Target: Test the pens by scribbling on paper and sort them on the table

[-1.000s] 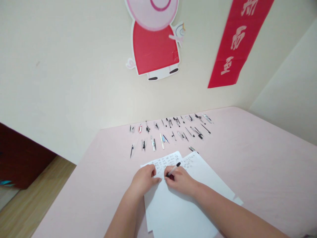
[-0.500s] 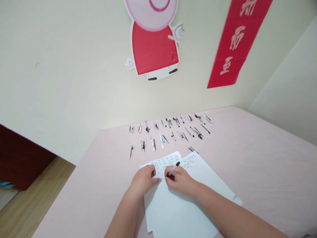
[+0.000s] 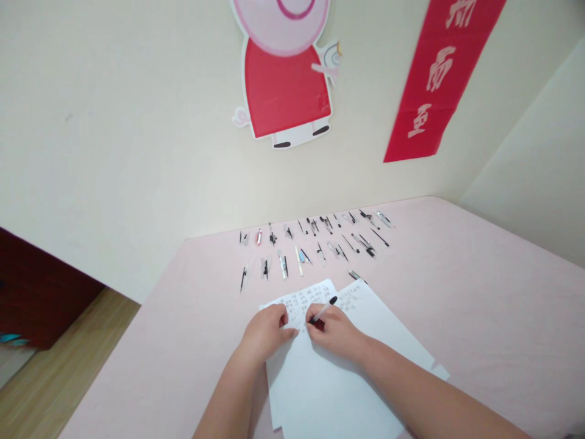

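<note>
Where paper (image 3: 336,396) lies, pink surface (image 3: 498,299), pale wall (image 3: 150,122)

- Left hand (image 3: 265,330): bare, rounded across the back, thumb tapering.
- Left forearm (image 3: 230,390): bare, wider at its near end.
- Right hand (image 3: 337,332): bare, smoothly rounded.
- Right forearm (image 3: 425,385): bare, smooth, slimmer at its far end.

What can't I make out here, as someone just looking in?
- Head view: the point of the clear plastic pen with a black end, covered by the right hand's fingers.
- Head view: the grey handwriting on the white paper sheets, too small and blurred to read.
- Head view: the top of the pink-and-red cartoon cutout and of the long red banner, cut off by the upper edge.
</note>
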Motion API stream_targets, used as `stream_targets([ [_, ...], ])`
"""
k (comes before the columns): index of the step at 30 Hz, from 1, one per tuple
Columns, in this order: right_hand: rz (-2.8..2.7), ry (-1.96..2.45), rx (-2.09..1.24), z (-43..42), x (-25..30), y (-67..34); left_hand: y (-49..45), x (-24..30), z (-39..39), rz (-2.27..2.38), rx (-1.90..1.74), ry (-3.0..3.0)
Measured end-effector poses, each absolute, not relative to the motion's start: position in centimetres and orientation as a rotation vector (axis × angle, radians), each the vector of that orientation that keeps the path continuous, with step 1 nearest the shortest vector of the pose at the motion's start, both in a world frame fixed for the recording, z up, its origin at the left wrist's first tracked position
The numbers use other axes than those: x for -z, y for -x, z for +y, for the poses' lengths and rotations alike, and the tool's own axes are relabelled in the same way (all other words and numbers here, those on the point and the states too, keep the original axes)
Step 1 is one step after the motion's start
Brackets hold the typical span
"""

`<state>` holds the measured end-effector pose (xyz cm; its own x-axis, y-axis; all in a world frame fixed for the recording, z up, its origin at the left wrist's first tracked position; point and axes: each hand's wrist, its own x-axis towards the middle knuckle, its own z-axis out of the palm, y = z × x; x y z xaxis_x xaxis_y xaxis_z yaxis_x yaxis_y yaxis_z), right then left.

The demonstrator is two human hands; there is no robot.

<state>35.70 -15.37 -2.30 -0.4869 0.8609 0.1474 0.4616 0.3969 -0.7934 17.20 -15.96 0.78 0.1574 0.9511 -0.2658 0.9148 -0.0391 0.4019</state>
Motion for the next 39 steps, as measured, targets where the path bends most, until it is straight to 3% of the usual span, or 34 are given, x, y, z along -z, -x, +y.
stream_targets([
  [14, -1.957, 1.13, -0.998, -15.1, 2.0, -36.0, -16.7, -0.6, -15.8, 1.697, -0.156, -1.921],
  [26, -1.783, 1.19, -1.007, -12.0, -2.5, -40.4, -16.5, -0.8, -15.6, 1.665, -0.256, -1.872],
  [39, -1.661, 1.484, -0.451, -7.5, 1.9, -46.1, -16.9, -0.9, -15.7, 1.723, -0.331, -1.926],
])
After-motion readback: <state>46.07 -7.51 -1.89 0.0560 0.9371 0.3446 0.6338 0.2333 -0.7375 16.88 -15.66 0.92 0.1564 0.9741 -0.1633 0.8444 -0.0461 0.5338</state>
